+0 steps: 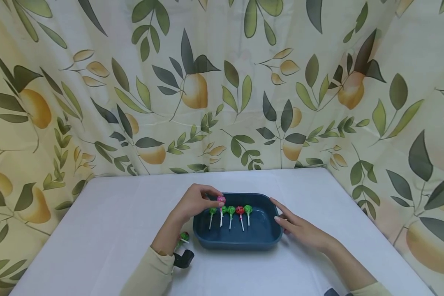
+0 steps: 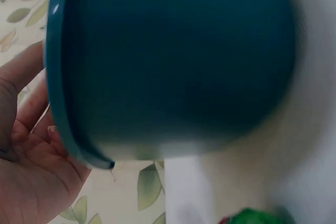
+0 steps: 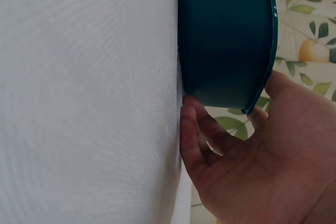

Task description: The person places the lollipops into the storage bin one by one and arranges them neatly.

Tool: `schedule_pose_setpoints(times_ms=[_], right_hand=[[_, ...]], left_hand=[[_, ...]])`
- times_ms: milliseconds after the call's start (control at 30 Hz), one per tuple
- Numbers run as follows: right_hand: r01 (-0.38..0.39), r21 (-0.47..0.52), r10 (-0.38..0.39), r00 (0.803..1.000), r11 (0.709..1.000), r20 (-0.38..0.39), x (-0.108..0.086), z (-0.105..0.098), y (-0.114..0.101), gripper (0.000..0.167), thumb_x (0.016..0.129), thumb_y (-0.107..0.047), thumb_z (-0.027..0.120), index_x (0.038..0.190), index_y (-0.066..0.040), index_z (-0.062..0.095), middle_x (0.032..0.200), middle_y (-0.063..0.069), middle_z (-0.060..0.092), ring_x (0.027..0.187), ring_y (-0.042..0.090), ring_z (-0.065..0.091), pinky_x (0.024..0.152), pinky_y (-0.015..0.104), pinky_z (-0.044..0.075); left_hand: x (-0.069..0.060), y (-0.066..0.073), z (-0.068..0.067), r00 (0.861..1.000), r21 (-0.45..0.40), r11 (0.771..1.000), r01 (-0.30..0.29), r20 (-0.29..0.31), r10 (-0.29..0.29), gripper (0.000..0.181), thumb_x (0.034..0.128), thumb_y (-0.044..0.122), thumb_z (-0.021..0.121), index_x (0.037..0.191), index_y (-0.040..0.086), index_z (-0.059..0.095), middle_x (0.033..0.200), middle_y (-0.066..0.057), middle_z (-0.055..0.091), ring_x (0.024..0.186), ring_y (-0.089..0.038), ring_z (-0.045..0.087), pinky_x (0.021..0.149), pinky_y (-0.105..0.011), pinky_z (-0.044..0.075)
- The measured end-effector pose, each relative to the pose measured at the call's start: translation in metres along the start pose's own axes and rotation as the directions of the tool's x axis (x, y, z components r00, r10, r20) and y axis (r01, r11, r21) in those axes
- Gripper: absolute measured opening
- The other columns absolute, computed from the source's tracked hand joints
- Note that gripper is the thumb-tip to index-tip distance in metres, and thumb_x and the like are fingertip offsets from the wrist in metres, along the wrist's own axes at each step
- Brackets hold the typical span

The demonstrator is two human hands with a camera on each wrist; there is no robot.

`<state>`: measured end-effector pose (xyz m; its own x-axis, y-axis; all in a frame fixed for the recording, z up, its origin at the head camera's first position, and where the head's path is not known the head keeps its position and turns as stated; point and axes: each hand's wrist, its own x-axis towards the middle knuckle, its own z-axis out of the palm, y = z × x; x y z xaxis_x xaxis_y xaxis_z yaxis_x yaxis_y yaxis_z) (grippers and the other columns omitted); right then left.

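Observation:
A blue rectangular container [image 1: 237, 246] stands on the table, with several green lollipops [image 1: 231, 210] and a red one [image 1: 239, 210] in a row inside, white sticks toward the near side. Over the row's left part, the left hand [image 1: 196, 202] pinches a pink lollipop [image 1: 221, 199] between thumb and fingers. In the left wrist view the container wall [image 2: 178, 66] hides the fingertips of the left hand [image 2: 37, 177]. At the container's right end, the right hand [image 1: 303, 230] touches the rim and side; in the right wrist view the right hand [image 3: 262, 150] has its fingers beside the wall.
Left of the container, partly behind the left wrist, lie lollipops with a green and red wrapper [image 1: 185, 236]. A white cloth covers the table [image 1: 133, 205]. Behind it hangs a curtain [image 1: 222, 135] printed with leaves and fruit.

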<state>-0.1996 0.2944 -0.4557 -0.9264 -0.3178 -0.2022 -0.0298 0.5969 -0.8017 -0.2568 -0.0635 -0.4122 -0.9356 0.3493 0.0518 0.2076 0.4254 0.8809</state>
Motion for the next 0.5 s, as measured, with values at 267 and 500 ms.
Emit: schedule_pose_setpoints(times_ms=[267, 500], right_hand=[[-0.019, -0.015, 0.019, 1.000, 1.000, -0.006, 0.001, 0.001, 0.001, 0.063, 0.108, -0.049, 0.050, 0.163, -0.047, 0.019, 0.121, 0.009, 0.054, 0.102, 0.025, 0.056, 0.085, 0.045, 0.045], [-0.002, -0.015, 0.002, 1.000, 1.000, 0.000, 0.002, 0.000, 0.001, 0.063, 0.109, -0.048, 0.049, 0.163, -0.047, 0.018, 0.122, 0.009, 0.053, 0.102, 0.026, 0.055, 0.085, 0.045, 0.045]], left_hand=[[0.010, 0.005, 0.013, 1.000, 0.034, 0.999, -0.026, 0.013, 0.026, 0.019, 0.0870, 0.024, 0.087, 0.104, 0.018, 0.082, 0.097, 0.006, 0.073, 0.080, -0.022, 0.059, 0.068, -0.033, 0.048], [0.021, 0.013, 0.030, 0.996, 0.055, 0.995, -0.083, 0.025, 0.082, 0.015, 0.0855, 0.022, 0.088, 0.099, 0.018, 0.083, 0.092, 0.008, 0.073, 0.076, -0.018, 0.060, 0.067, -0.032, 0.049]])
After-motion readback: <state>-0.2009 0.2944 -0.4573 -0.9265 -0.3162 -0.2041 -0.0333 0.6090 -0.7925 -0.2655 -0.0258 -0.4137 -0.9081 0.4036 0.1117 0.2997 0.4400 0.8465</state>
